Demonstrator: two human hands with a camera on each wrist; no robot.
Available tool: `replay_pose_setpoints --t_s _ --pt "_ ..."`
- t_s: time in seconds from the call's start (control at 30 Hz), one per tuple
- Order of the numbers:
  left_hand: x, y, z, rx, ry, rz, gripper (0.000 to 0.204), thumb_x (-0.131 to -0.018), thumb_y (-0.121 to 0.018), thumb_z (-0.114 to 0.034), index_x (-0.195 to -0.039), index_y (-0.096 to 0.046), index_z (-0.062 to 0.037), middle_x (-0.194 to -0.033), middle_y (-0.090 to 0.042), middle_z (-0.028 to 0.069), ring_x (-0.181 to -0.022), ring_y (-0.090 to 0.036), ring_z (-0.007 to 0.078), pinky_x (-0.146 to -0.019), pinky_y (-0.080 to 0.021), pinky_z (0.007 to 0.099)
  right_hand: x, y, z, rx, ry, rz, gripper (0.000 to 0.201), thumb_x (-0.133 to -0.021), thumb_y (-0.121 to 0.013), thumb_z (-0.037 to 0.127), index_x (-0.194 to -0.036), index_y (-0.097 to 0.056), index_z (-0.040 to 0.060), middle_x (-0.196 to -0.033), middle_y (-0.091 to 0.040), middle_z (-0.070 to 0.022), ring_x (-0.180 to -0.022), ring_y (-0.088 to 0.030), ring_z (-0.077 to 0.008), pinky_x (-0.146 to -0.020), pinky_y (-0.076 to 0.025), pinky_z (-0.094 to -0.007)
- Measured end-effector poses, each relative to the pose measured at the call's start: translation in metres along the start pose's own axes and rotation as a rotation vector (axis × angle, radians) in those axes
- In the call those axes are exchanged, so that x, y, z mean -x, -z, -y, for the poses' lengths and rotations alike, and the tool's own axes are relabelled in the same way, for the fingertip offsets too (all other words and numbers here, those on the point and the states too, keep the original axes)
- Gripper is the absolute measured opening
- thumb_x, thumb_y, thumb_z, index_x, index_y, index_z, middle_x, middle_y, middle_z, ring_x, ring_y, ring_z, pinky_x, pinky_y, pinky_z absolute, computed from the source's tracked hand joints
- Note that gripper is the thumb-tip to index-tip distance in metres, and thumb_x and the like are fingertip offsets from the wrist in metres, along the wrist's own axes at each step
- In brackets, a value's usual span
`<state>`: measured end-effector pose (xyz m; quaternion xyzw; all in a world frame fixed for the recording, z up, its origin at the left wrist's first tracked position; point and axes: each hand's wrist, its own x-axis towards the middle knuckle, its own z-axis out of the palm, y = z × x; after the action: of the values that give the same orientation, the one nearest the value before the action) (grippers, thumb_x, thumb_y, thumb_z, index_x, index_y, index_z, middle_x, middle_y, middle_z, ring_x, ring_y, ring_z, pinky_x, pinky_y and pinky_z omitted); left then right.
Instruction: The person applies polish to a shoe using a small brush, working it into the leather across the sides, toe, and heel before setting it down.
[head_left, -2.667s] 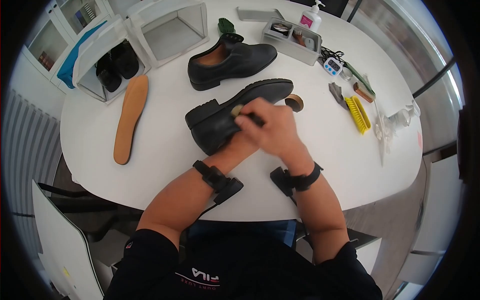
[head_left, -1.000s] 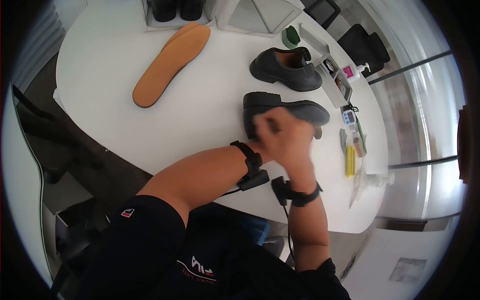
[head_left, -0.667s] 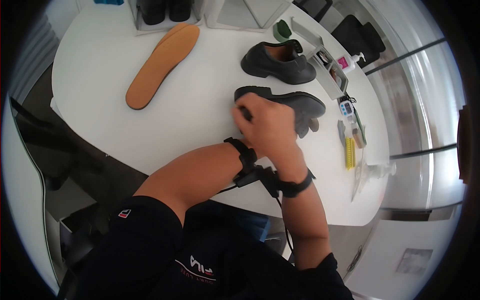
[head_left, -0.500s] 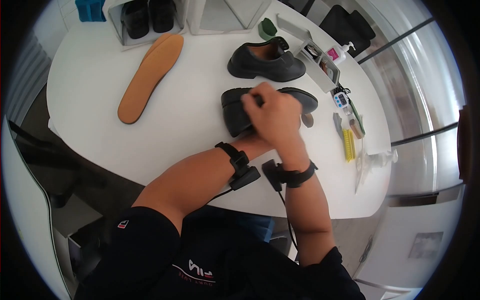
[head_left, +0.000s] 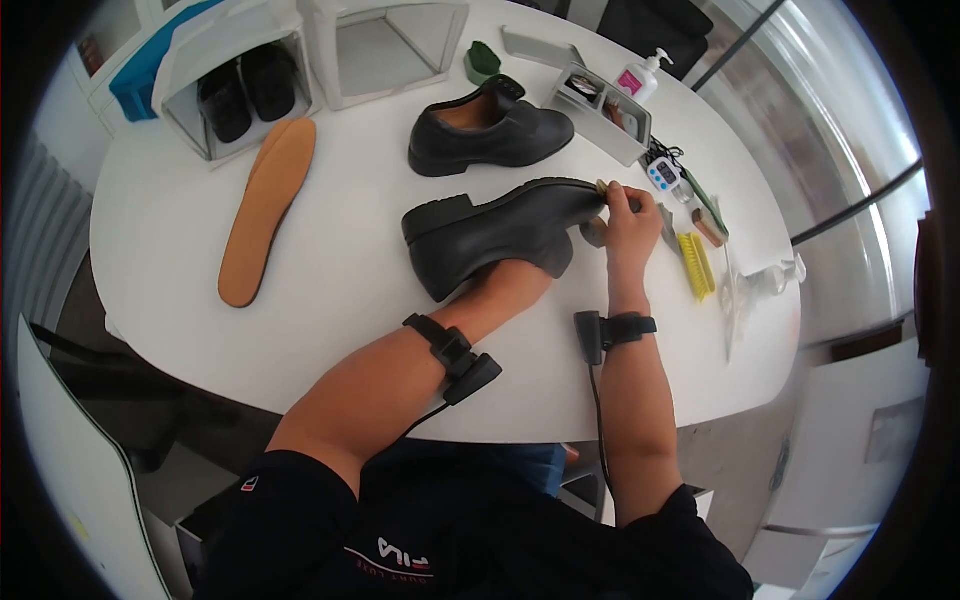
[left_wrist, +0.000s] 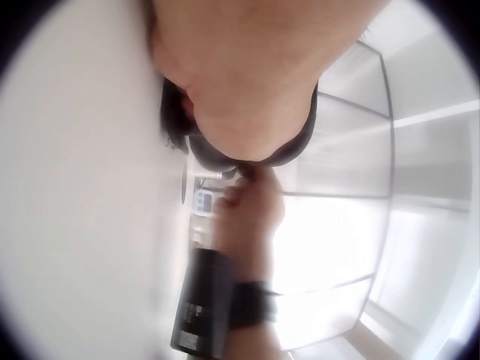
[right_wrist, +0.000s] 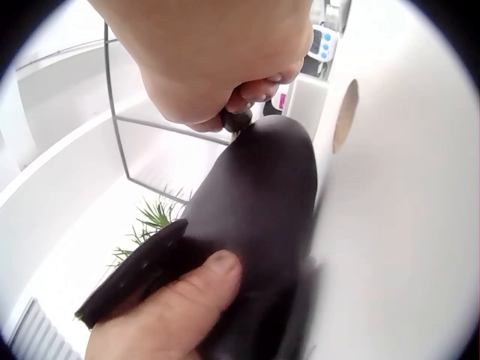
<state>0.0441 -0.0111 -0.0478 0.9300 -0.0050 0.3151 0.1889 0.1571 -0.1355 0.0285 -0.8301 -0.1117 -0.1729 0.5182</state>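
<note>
Entry, read left to right. On the white counter (head_left: 350, 300) we note a tan insole (head_left: 262, 222) lying flat, behind it a clear box (head_left: 215, 60) holding a dark pair of shoes. Next, our left hand (head_left: 515, 280), reaching under and into a black shoe (head_left: 500, 232), which it holds tipped on its side above the counter with the sole turned away from us; the right wrist view shows a thumb pressed on the upper, so we take this hand as gripping the shoe, though most of it is hidden. Behind stands the second black shoe (head_left: 490, 132), upright and untouched. At the held shoe's toe, our right hand (head_left: 628, 225) is curled round a small brush (head_left: 603, 186), its dark handle pinched between the fingertips and its head at the toe edge. Further right: a tray of polish items (head_left: 600, 100), a pump bottle (head_left: 640, 78), a timer (head_left: 663, 175), a yellow brush (head_left: 694, 265). Progress, by our judgement: work stands at the toe of the first shoe, whose upper looks evenly dark; the second shoe and the insole seem yet to be handled.
</note>
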Motion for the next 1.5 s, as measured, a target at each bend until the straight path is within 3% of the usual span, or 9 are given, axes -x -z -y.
replay_pose_setpoints --t_s 0.13,0.27,0.33,0.47,0.57,0.63,0.83,0.9,1.5 --pt "0.0 0.003 -0.008 -0.596 -0.2 0.272 0.025 -0.099 -0.06 -0.012 -0.12 -0.07 -0.0025 -0.121 -0.071 0.0176 -0.114 -0.068 0.0321 -0.102 -0.053 0.0432 0.003 -0.006 -0.035 -0.038 -0.049 -0.075 0.04 -0.098 -0.075 0.035 -0.101 -0.074 -0.0047 -0.087 -0.075 -0.0151 -0.082 -0.071 -0.022 -0.078 -0.056 -0.0359" --pt "0.013 -0.03 0.014 -0.588 -0.271 0.043 0.025 -0.095 -0.061 -0.011 -0.114 -0.073 -0.0012 -0.112 -0.072 0.0218 -0.104 -0.069 0.0356 -0.087 -0.055 0.0494 0.013 -0.007 -0.04 -0.049 -0.137 -0.015 0.037 -0.1 -0.074 0.033 -0.101 -0.072 -0.0042 -0.081 -0.074 -0.0119 -0.075 -0.069 -0.0202 -0.072 -0.056 -0.0348" --pt "0.018 -0.012 0.015 -0.348 -0.159 0.016 0.031 -0.096 -0.06 -0.007 -0.125 -0.069 -0.0038 -0.126 -0.07 0.0179 -0.117 -0.066 0.0346 -0.106 -0.051 0.0442 0.022 -0.006 -0.03 -0.281 -0.249 0.16 0.031 -0.099 -0.074 0.028 -0.101 -0.071 -0.0029 -0.078 -0.072 -0.0075 -0.07 -0.067 -0.0151 -0.064 -0.055 -0.0311" --pt "-0.001 0.017 0.005 -0.085 0.071 0.249 0.034 -0.095 -0.06 -0.005 -0.128 -0.069 -0.0053 -0.126 -0.069 0.0183 -0.118 -0.066 0.0358 -0.106 -0.05 0.0453 0.039 -0.002 -0.007 -0.384 -0.118 0.469 0.024 -0.101 -0.074 0.022 -0.103 -0.069 -0.0016 -0.077 -0.069 -0.005 -0.062 -0.062 -0.0113 -0.059 -0.052 -0.0286" --pt "0.005 0.015 0.008 0.157 0.174 0.188 0.03 -0.095 -0.06 -0.004 -0.124 -0.069 -0.0058 -0.122 -0.069 0.0179 -0.115 -0.065 0.0367 -0.1 -0.051 0.0464 0.033 -0.004 -0.009 -0.423 -0.14 0.327 0.024 -0.1 -0.074 0.022 -0.104 -0.069 -0.0014 -0.076 -0.07 -0.0048 -0.063 -0.062 -0.0105 -0.059 -0.052 -0.0282" --pt "0.013 0.001 0.017 -0.141 -0.133 -0.133 0.024 -0.096 -0.062 -0.005 -0.119 -0.07 -0.005 -0.116 -0.07 0.0177 -0.113 -0.066 0.0373 -0.097 -0.051 0.0471 0.028 -0.006 -0.015 -0.393 -0.157 0.238 0.024 -0.1 -0.074 0.022 -0.104 -0.07 -0.0014 -0.076 -0.07 -0.0046 -0.063 -0.062 -0.0104 -0.059 -0.051 -0.028" --pt "-0.006 0.037 -0.001 0.083 0.183 0.251 0.027 -0.098 -0.065 -0.009 -0.123 -0.072 -0.0033 -0.125 -0.071 0.018 -0.122 -0.064 0.0374 -0.108 -0.048 0.046 0.042 -0.003 -0.011 -0.177 0.108 0.437 0.024 -0.096 -0.076 0.027 -0.102 -0.072 0.0045 -0.079 -0.075 -0.013 -0.067 -0.072 -0.0282 -0.066 -0.055 -0.0383" --pt "0.004 0.029 0.006 -0.003 0.094 0.186 0.027 -0.099 -0.065 -0.011 -0.125 -0.072 -0.0029 -0.127 -0.071 0.0179 -0.123 -0.064 0.0373 -0.108 -0.048 0.046 0.033 -0.002 -0.012 0.141 0.13 0.134 0.023 -0.095 -0.076 0.029 -0.101 -0.072 0.0068 -0.082 -0.076 -0.0145 -0.074 -0.074 -0.0356 -0.069 -0.057 -0.0431" --pt "0.008 0.02 0.015 -0.032 0.057 0.096 0.031 -0.102 -0.069 -0.02 -0.128 -0.073 -0.0031 -0.133 -0.07 0.0169 -0.124 -0.064 0.0359 -0.11 -0.048 0.0444 0.036 0.003 -0.009 -0.131 0.049 0.299 0.023 -0.095 -0.076 0.029 -0.104 -0.073 0.0078 -0.079 -0.076 -0.0123 -0.075 -0.074 -0.0312 -0.073 -0.056 -0.0416"
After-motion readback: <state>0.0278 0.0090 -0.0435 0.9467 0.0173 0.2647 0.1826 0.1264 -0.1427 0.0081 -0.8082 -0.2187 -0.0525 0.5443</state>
